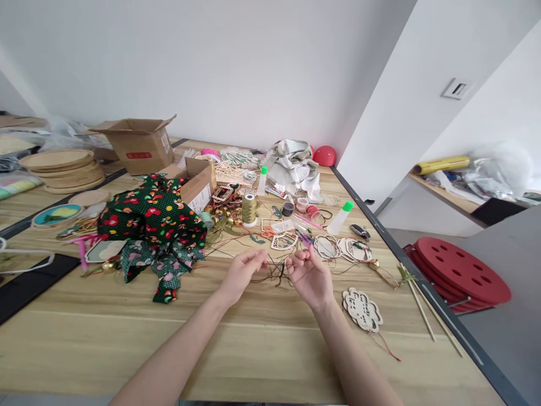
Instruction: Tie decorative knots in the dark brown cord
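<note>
- Head camera: dark threads (pixel 282 269) are lying in a loose tangle on the table (pixel 262 349), between the two hands, with a thicker dark bunch in the middle.
- Left hand (pixel 242 274): its grip is pressing thumb and fingertips together beside the threads; whether a strand is sitting between them, I cannot tell.
- Right hand (pixel 310 277): it is turning its palm upward with fingers curling and thumb pointing up; whether its grip is holding a strand, I cannot tell.
- Large cardboard box (pixel 139 155): it is standing open near the wall, flaps spreading, its front side hiding whatever is inside.
- Small cardboard box (pixel 196 189): it is sitting just in front and to the right, partly behind a patterned cloth (pixel 154 211); its contents are not showing.
- Two bottles with green caps: one (pixel 262 181) is standing upright towards the back, the other (pixel 340 219) is leaning beyond the right hand; how full they are is not showing.
- Gold spool (pixel 249 210): it is standing upright beyond the left hand, carrying wound thread, with round bells (pixel 220 214) lying near its left side.
- Dark spool (pixel 288 209) and red spool (pixel 311 212): both are resting between the bottles.
- Wooden tags (pixel 362 309): they are lying stacked right of the right hand, a red string trailing from them.
</note>
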The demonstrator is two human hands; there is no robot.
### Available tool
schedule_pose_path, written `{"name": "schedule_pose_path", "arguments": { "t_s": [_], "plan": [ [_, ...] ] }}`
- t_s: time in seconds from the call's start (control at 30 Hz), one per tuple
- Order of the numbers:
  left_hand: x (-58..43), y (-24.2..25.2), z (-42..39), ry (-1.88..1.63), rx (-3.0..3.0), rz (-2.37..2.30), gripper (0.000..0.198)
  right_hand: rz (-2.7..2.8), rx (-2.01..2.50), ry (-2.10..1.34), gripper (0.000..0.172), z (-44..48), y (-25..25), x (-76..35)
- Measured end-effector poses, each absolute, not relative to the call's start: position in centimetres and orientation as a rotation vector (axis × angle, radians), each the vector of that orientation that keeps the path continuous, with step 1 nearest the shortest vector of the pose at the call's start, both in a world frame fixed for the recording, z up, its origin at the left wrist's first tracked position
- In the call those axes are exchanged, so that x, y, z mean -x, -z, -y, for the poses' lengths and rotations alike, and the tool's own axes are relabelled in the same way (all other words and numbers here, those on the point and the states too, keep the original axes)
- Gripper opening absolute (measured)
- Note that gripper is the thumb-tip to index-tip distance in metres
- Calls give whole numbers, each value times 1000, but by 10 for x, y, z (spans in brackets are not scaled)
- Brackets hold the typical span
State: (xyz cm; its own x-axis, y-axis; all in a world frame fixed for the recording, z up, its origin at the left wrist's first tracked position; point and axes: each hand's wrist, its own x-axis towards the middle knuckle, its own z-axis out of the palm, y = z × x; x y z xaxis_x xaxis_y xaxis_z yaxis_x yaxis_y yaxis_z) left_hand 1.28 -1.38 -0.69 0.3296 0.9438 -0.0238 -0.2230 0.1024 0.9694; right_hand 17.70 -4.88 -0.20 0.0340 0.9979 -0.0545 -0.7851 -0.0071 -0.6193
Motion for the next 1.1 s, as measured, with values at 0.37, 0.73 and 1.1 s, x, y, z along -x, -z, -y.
{"name": "schedule_pose_path", "arguments": {
  "t_s": [0.37, 0.73, 1.1],
  "plan": [
    [-7, -4, 16, -1043, -620, -399, 41, 551, 550, -1462, 26, 50, 7, -166],
    [-4, -1, 11, -1035, -1030, -599, 43, 728, 598, -1496, 24, 47, 6, -174],
    [-13, 3, 21, -844, -1844, -998, 33, 815, 716, -1400, 30, 51, 2, -166]
  ]
}}
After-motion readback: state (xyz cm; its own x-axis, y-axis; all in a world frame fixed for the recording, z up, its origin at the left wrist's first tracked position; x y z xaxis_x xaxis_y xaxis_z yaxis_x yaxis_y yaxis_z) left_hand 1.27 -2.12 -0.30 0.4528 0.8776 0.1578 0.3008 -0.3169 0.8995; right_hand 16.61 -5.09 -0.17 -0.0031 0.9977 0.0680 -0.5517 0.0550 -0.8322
